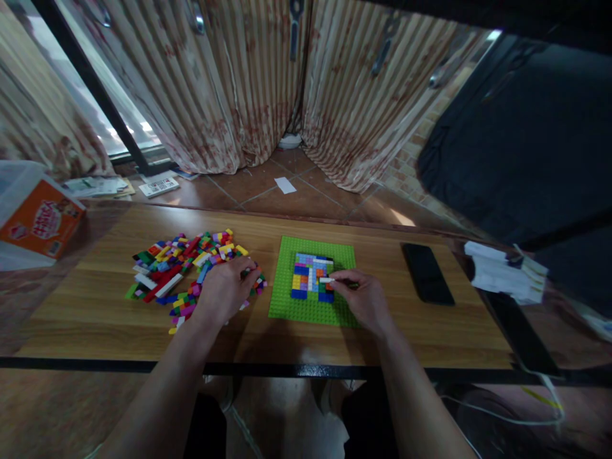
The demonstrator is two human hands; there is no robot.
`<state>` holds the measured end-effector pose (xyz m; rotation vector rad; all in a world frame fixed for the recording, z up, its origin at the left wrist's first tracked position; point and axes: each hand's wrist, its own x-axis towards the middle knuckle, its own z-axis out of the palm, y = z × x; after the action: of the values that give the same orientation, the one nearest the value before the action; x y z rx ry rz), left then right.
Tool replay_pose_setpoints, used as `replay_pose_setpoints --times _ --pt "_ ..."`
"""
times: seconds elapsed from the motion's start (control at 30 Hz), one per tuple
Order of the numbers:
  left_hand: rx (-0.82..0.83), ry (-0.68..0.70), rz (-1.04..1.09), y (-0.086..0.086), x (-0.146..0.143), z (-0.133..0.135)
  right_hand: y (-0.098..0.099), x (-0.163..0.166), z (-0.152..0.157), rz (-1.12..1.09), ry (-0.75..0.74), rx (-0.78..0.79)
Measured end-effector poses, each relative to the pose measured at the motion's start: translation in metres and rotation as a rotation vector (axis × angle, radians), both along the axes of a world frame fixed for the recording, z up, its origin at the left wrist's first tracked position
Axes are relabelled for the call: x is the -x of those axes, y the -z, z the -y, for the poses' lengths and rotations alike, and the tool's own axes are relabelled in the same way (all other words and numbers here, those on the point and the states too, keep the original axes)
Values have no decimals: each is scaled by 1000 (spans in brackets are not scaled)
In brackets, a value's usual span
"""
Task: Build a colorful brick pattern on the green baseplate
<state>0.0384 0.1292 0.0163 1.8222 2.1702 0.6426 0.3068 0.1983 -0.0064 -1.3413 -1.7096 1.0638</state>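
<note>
A green baseplate (287,299) lies on the wooden table, with a patch of coloured bricks (310,275) built on its middle. My right hand (361,294) rests on the plate's right part and pinches a small white brick (327,280) at the edge of the built patch. To the left lies a loose pile of coloured bricks (179,261). My left hand (227,287) lies palm down on the right end of that pile, fingers curled over several bricks; whether it grips one is hidden.
A black phone (427,273) lies right of the plate. White folded paper (502,271) sits at the table's right end beside a dark flat device (519,331). An orange box (41,223) and a clear bin stand at the far left. Curtains hang behind.
</note>
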Motion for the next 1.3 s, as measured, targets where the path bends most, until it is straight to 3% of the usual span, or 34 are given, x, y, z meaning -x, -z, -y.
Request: replay_pose_setpoints --times 0.4,0.5,0.63,0.73,0.87,1.3 --pt "-67 17 -17 1 -3 1 6 11 0 33 37 32" --pt "-214 66 23 5 -15 1 5 14 1 28 54 28" --pt "-342 234 -2 9 -49 3 3 16 1 33 61 37" --pt "-283 335 -80 13 -74 5 2 15 1 48 58 33" --pt "-205 364 -114 19 -92 5 1 10 -1 13 57 16" --pt "-139 345 -95 22 -98 4 -4 12 -4 168 92 -19"
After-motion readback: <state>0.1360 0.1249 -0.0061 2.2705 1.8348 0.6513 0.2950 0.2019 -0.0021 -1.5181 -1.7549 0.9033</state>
